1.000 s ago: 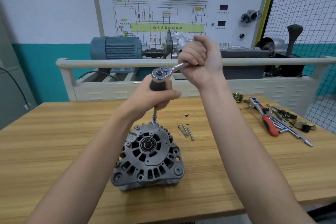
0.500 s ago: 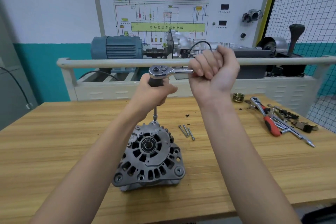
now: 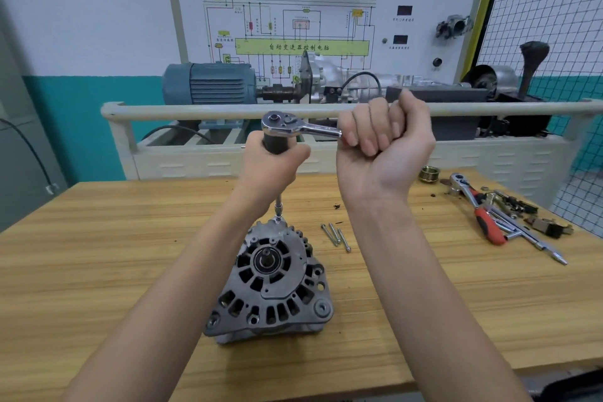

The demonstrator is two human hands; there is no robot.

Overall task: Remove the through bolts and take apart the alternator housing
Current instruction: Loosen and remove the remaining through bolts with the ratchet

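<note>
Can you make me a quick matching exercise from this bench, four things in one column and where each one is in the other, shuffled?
Things:
1. ratchet
2. loose bolts
3. red-handled ratchet
4. alternator

Places:
A. far right of the bench
B. held in both hands
C. standing under the extension bar
D. lying just right of the alternator

Pairs: 1-B, 2-D, 3-A, 4-C

There was only one camera, worn on the person's head. It looked forward and down at the wooden table (image 3: 98, 271), quite near the alternator (image 3: 270, 284). Behind the table stood a wall board (image 3: 326, 10), perhaps bent by the wide lens.
</note>
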